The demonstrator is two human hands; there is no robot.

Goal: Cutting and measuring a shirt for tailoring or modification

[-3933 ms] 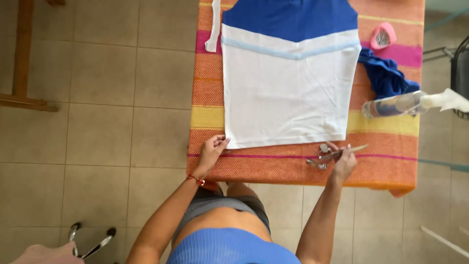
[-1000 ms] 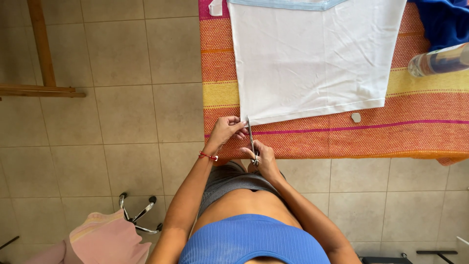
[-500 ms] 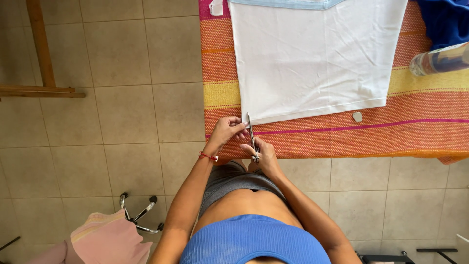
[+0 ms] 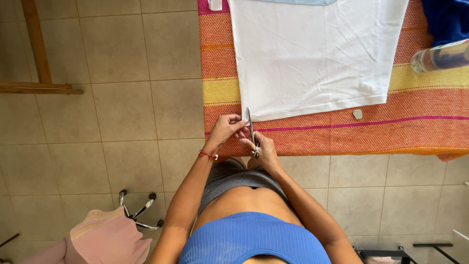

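Scissors at the corner of a white garment on a striped table.

The right hand (image 4: 261,149) is closed around the handles of a pair of scissors (image 4: 250,131), whose blades point toward twelve o'clock and reach the lower left corner of the white garment (image 4: 312,54). The left hand (image 4: 225,128), at nine o'clock from the blades, has its fingers curled and pinched right at that corner, just beside the blades. The garment lies flat on the table (image 4: 430,132), covered in an orange, yellow and pink striped cloth. At three o'clock from the scissors a small grey piece (image 4: 357,114) lies just below the hem; a clear bottle (image 4: 442,56) lies toward two o'clock.
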